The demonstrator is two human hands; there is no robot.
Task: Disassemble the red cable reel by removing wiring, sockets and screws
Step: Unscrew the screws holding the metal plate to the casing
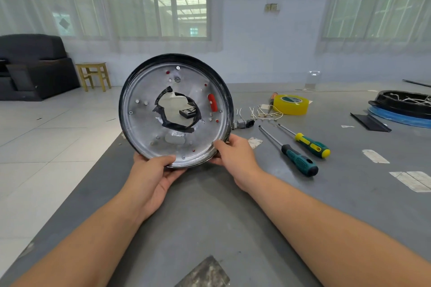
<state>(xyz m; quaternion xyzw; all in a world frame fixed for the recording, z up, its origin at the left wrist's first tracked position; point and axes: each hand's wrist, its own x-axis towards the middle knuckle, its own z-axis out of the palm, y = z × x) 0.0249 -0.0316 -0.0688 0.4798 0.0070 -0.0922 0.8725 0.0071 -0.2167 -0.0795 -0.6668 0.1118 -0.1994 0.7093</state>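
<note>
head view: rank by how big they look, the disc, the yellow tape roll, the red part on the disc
1. disc, though it is nearest the camera
2. tape roll
3. red part

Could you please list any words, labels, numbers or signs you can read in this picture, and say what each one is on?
No text here can be read with certainty.
Small black part seen through the disc's centre hole: white print, too small to read.
Yellow tape roll: green and white core label, blurred, unreadable.
Disc, below the hole: faint marks, illegible.
White stickers on the table: no legible print.
</note>
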